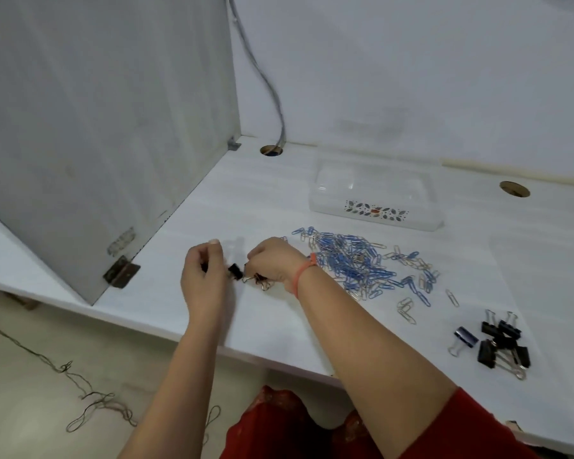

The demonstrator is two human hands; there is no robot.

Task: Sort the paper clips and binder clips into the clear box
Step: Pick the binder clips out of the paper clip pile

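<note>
A heap of blue and silver paper clips (355,263) lies mid-desk, with strays trailing right. Behind it stands the clear box (375,193), leaf-patterned on its front. A group of black binder clips (501,342) rests near the front right edge. My left hand (204,276) and my right hand (272,260) meet left of the heap, both pinching small black binder clips (235,271); more clips with wire handles (260,281) lie under my right hand. Exactly what each hand grips is partly hidden.
A grey divider panel (106,127) walls off the left side. Two cable holes (272,150) (514,188) open at the back, one with a grey cable. A clear lid-like sheet (544,276) lies at right. Thread lies on the floor (90,402).
</note>
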